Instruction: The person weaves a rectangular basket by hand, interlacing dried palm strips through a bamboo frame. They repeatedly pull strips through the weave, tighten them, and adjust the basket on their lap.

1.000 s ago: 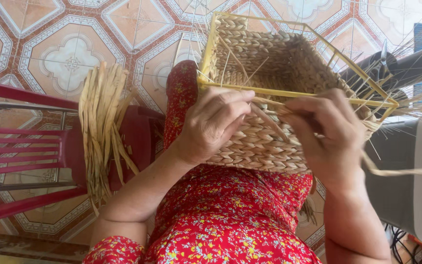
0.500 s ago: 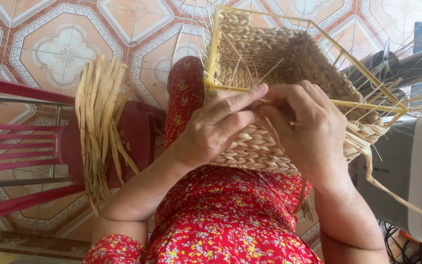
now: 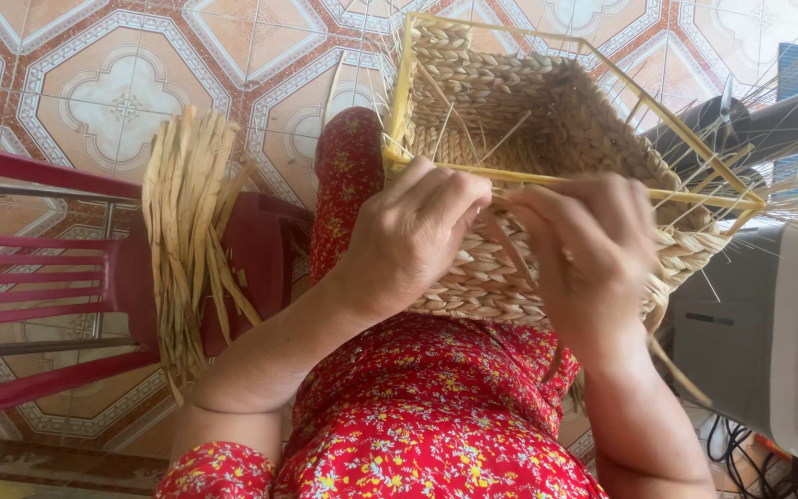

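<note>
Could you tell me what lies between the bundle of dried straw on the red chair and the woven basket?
In the head view, the person's knee in red floral cloth lies between the straw bundle and the basket.

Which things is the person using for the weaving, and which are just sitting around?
In use:
left hand
right hand
basket
yellow frame
strand
bundle of strands

Just lying about:
red chair
grey appliance
cables

Can't see my fingertips behind the woven basket (image 3: pixel 528 120) wall, and the grey appliance (image 3: pixel 787 351) gets chopped off at the right edge.
</note>
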